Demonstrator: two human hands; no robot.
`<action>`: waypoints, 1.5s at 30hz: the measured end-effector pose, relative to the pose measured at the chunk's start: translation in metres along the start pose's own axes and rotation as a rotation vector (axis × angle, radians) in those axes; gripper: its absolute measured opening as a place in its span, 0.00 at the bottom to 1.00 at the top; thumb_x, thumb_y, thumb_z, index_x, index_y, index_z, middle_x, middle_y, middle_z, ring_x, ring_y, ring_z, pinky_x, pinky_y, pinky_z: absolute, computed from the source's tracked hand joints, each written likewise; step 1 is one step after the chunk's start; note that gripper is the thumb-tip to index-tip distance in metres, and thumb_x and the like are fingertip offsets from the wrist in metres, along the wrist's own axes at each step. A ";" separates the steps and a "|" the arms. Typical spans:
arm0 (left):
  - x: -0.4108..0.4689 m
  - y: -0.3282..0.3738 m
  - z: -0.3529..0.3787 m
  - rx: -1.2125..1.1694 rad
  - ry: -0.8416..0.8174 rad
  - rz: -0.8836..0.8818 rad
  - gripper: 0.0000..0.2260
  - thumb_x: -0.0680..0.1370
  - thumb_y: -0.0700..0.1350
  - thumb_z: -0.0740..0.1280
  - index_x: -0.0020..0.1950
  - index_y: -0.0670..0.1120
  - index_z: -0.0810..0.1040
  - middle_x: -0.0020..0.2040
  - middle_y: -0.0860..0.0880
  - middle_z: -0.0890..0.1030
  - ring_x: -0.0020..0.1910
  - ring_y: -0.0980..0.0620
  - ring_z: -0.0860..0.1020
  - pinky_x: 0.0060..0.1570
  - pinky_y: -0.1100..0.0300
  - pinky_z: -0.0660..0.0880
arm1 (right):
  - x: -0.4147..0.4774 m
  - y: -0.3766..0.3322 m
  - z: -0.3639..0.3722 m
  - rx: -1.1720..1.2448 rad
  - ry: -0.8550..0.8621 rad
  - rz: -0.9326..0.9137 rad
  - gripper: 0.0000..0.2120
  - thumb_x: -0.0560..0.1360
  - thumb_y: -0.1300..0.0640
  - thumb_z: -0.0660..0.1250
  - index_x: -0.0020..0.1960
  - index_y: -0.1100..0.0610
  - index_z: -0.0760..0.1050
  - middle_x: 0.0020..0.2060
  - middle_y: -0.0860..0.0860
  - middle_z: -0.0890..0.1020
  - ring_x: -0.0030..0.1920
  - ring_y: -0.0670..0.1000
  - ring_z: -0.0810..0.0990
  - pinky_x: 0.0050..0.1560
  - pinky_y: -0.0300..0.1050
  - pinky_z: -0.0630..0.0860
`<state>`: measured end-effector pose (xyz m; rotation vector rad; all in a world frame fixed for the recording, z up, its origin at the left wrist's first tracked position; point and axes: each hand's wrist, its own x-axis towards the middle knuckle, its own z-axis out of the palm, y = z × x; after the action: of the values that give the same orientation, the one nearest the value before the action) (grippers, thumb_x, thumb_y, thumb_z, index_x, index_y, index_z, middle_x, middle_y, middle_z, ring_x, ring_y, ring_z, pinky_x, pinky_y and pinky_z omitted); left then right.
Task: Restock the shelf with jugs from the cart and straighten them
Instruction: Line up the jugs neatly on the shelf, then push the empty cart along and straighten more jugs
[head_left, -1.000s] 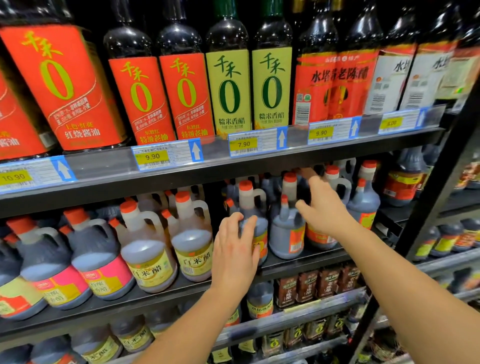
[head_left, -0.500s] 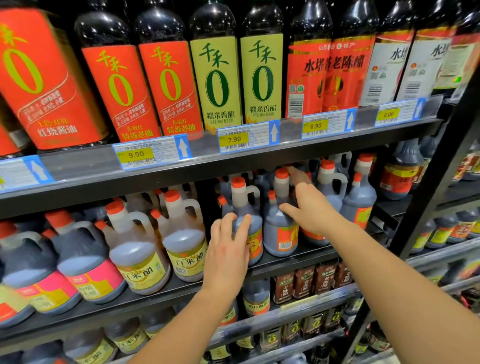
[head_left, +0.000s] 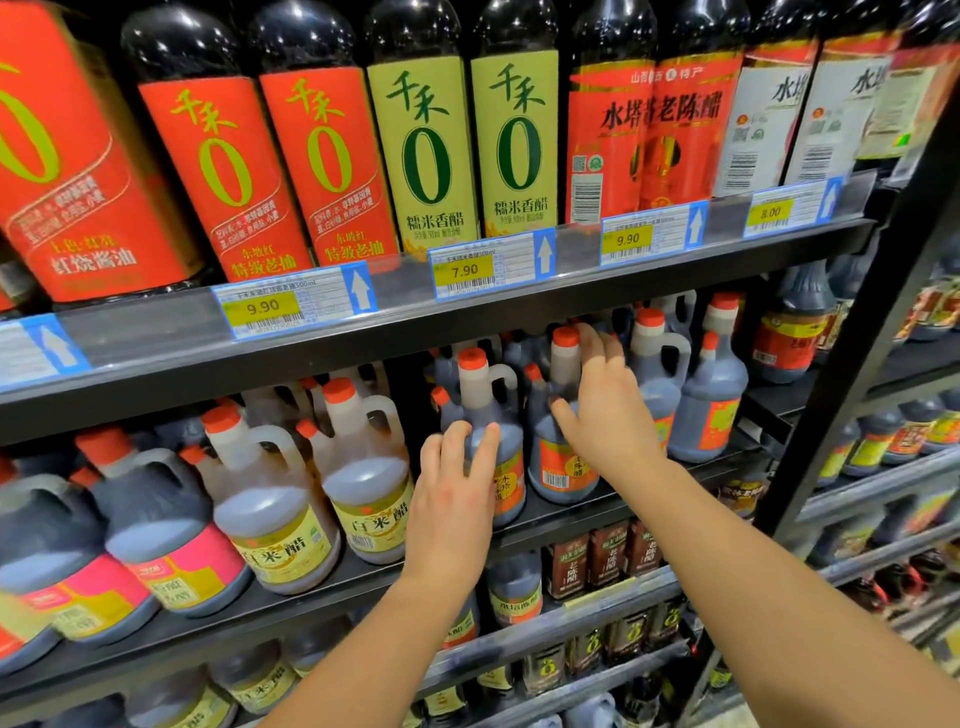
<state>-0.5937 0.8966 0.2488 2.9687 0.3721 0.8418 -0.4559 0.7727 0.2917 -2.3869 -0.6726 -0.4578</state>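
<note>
1. While the left hand (head_left: 452, 493) stays flat-fingered on a dark jug (head_left: 475, 387) at the front edge of the middle shelf (head_left: 374, 574), the right hand (head_left: 602, 410) has shifted left to grip the neck of the neighbouring jug (head_left: 563, 467).
2. The upper shelf rail (head_left: 415, 338) overhangs the caps.
3. Four dark jugs front this row; two yellow-labelled jugs (head_left: 275, 540) stand leftward.

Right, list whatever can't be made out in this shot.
Head view only.
- Cart: out of frame.
- Label of front jug: mostly covered by left hand.
- Fingers of right hand pass behind neighbouring jug: grip unclear.
- Far-left price tag: blurred, cut off.
</note>
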 end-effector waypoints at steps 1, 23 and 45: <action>0.000 -0.001 0.000 0.007 -0.005 0.003 0.34 0.63 0.31 0.78 0.68 0.41 0.76 0.62 0.37 0.75 0.58 0.36 0.75 0.46 0.48 0.81 | -0.001 -0.001 0.000 -0.016 0.000 0.007 0.37 0.76 0.53 0.68 0.77 0.57 0.51 0.73 0.58 0.58 0.65 0.62 0.68 0.59 0.56 0.72; -0.026 -0.014 -0.009 -0.268 -0.067 0.314 0.24 0.67 0.43 0.78 0.61 0.40 0.79 0.59 0.38 0.77 0.58 0.36 0.77 0.55 0.43 0.78 | -0.073 -0.001 -0.004 0.033 0.166 0.173 0.33 0.78 0.49 0.67 0.77 0.53 0.56 0.75 0.49 0.63 0.72 0.52 0.64 0.64 0.52 0.71; -0.216 0.083 0.182 -0.245 -1.060 0.436 0.36 0.77 0.58 0.67 0.76 0.41 0.58 0.72 0.42 0.67 0.69 0.42 0.69 0.63 0.50 0.71 | -0.534 0.102 0.016 -0.285 0.182 1.477 0.33 0.75 0.46 0.68 0.73 0.59 0.61 0.68 0.57 0.69 0.67 0.57 0.69 0.67 0.53 0.68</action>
<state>-0.6589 0.7701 -0.0091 2.7738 -0.3964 -0.6825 -0.8289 0.5245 -0.0162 -2.3242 1.2764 -0.0783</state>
